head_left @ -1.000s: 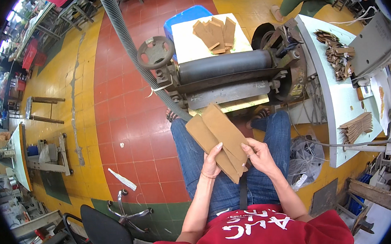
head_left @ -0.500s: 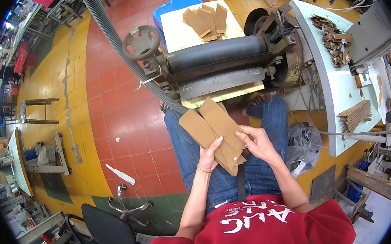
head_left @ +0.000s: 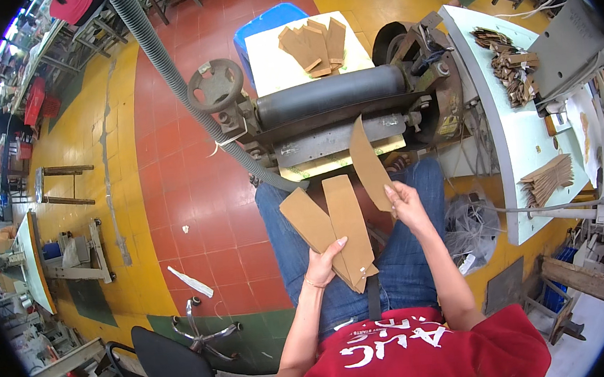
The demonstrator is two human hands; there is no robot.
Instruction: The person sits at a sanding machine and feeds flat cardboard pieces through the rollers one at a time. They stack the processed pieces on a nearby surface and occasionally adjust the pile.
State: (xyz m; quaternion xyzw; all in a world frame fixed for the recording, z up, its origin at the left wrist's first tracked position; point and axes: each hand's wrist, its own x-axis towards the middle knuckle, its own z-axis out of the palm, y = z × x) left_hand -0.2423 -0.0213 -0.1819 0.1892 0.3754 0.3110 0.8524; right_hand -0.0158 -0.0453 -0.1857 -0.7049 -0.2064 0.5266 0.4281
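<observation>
My left hand (head_left: 325, 264) grips several flat brown strips (head_left: 348, 217), fanned out above my lap, with the thumb pressed on top. Their lower ends narrow to a point near my waist. In my right hand (head_left: 405, 202) a single curved brown strip (head_left: 368, 165) is pinched by its lower end, standing apart from the bundle. Its tip reaches up in front of the metal plate (head_left: 327, 142) of a roller machine. The machine's dark roller (head_left: 330, 94) lies across, just beyond my knees. What the strips are made of I cannot tell for sure.
Behind the roller, more brown pieces (head_left: 313, 47) lie on a pale board (head_left: 270, 69) over a blue bin (head_left: 242, 32). A handwheel (head_left: 215, 86) and grey hose (head_left: 153, 47) stand left. On the right, a light table (head_left: 517, 184) holds stacked strips (head_left: 547, 180). A black chair (head_left: 170, 365) is lower left.
My right hand has drawn one strip off the bundle and moved it to the right, its tip now raised toward the machine. The left hand still holds the others, slightly lower.
</observation>
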